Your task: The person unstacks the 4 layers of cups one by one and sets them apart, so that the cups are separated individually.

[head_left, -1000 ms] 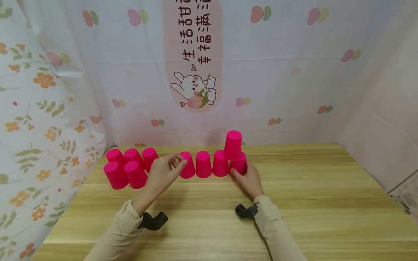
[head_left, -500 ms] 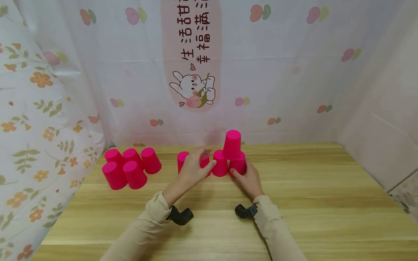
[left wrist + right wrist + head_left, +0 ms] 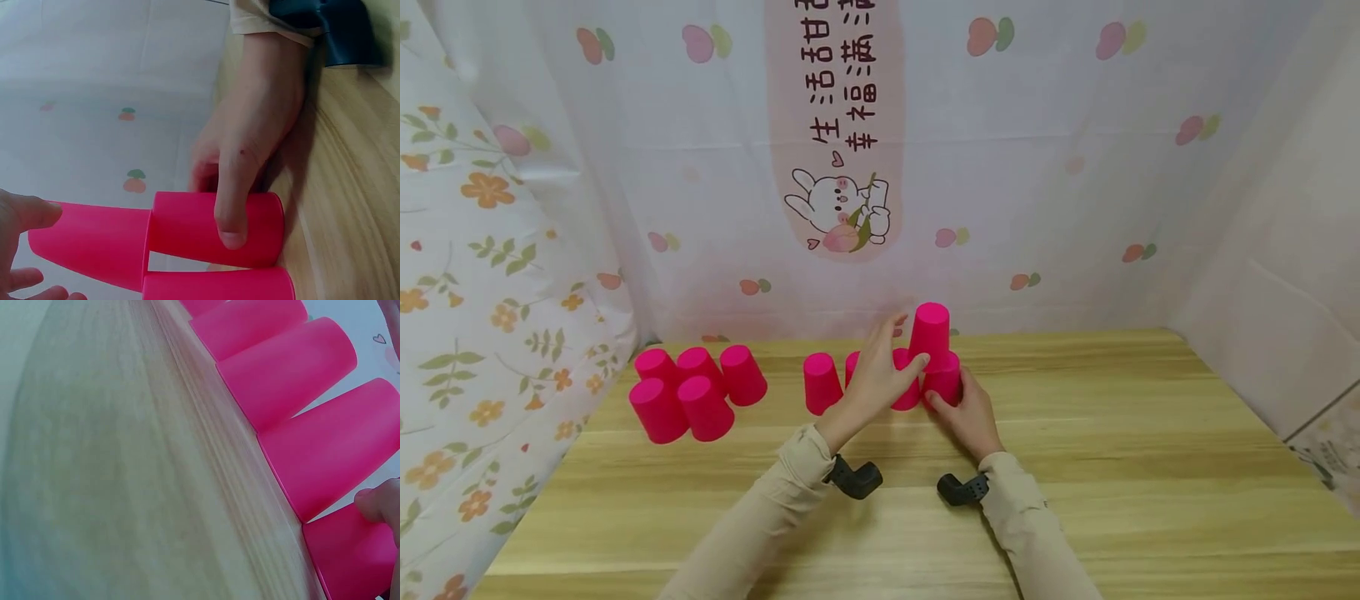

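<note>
An upside-down pink cup (image 3: 931, 329) straddles the tops of two cups at the right end of a row of upside-down pink cups. My right hand (image 3: 976, 421) grips the rightmost lower cup (image 3: 947, 382); its thumb lies across the front of that cup (image 3: 187, 222) in the left wrist view. Beside the raised cup is my left hand (image 3: 880, 371), fingers spread and thumb out. In the left wrist view the left thumb tip overlaps the raised cup (image 3: 94, 240); whether it touches I cannot tell. This hand partly hides the middle row cups.
Several more upside-down pink cups (image 3: 706, 408) stand clustered at the left of the wooden table (image 3: 880, 533). The row's leftmost cup (image 3: 822, 385) stands apart from that cluster. A patterned white curtain (image 3: 1037, 192) hangs behind the table's far edge.
My left hand has moved right, from the row's left end past the middle cups to the raised cup, its fingers spreading. My right hand stays on the rightmost lower cup.
</note>
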A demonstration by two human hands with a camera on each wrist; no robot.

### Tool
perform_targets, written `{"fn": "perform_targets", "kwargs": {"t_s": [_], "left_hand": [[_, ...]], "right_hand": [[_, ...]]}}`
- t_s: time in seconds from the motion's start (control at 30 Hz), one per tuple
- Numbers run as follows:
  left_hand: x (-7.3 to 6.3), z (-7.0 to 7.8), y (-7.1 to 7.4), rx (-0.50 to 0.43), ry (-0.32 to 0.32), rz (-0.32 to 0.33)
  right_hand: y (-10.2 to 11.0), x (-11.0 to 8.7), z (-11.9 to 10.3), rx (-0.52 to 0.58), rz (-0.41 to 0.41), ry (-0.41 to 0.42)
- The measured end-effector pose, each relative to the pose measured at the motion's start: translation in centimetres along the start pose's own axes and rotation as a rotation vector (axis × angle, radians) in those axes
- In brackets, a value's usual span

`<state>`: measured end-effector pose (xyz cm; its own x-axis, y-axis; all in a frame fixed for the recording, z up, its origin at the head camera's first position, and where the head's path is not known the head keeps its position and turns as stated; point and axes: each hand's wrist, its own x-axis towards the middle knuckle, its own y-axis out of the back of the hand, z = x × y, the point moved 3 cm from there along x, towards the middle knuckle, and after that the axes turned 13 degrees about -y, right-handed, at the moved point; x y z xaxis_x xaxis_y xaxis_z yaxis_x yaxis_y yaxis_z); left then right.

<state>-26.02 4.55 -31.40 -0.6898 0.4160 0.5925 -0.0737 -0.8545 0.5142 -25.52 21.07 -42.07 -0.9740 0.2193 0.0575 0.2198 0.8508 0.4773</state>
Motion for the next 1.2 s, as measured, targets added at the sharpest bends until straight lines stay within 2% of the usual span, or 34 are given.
{"fn": "perform_targets", "kwargs": {"t_s": [0.2,0.37,0.53,0.7,0.93,1.07,1.2], "left_hand": [[1.3,-0.4,-1.3,-0.070,0.031,-0.004],[1.8,-0.6,-1.8,-0.066,0.045,-0.004],[2.0,-0.7,-2.1,-0.075,0.038,0.001],[1.7,-0.5,-1.7,-0.102,0.032,0.029],[0.9,0.5,0.3,-0.110,-0.018,0.052],[-0.3,1.2,2.7,-0.129,-0.058,0.086],[-2.5,1.2,5.7,-0.116,-0.107,0.129]], "right_hand": [[0.1,-0.1,0.0,0.005,0.009,0.014],[0.2,0.0,0.0,0.002,0.004,0.022],[0.2,0.1,0.1,-0.008,0.020,0.028],[0.2,0.2,-0.1,-0.003,0.015,0.041],[0.1,0.3,-0.1,0.000,0.032,0.050],[0.0,0.2,-0.2,0.007,0.024,0.045],[-0.1,0.0,0.0,0.001,0.018,0.026]]}}
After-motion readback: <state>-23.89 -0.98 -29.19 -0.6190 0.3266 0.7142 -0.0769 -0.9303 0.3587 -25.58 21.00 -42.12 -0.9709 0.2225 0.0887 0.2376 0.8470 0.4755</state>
